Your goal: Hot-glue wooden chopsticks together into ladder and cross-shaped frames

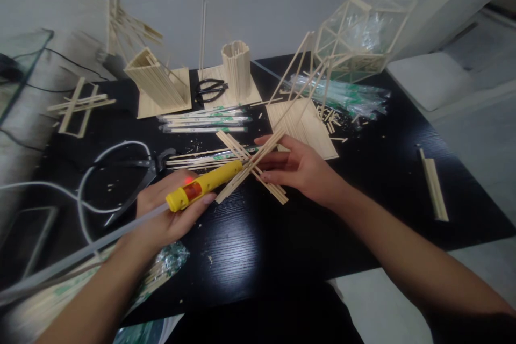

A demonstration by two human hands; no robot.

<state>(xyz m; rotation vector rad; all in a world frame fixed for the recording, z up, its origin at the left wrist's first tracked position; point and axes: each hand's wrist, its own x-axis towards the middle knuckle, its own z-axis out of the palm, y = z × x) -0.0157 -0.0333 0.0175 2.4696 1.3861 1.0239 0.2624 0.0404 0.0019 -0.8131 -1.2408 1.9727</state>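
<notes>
My left hand [171,207] is wrapped round a yellow hot glue gun [205,185] whose red light is lit; a long whitish glue stick [100,239] runs out of its back end. The gun's tip touches or nearly touches the middle of a crossed bundle of thin wooden sticks [274,142]. From the right, my right hand [300,166] pinches this X-shaped bundle near its crossing, between thumb and fingers. Behind the gun, loose sticks and a wrapped pack [201,159] lie on the black table [322,247].
Stick-built towers [157,80] [237,70] stand at the back on wooden bases, with black-handled scissors [212,90] between them. A stick frame [306,118] and plastic wrappers [342,94] lie behind my right hand. A white cable [83,199] loops at left.
</notes>
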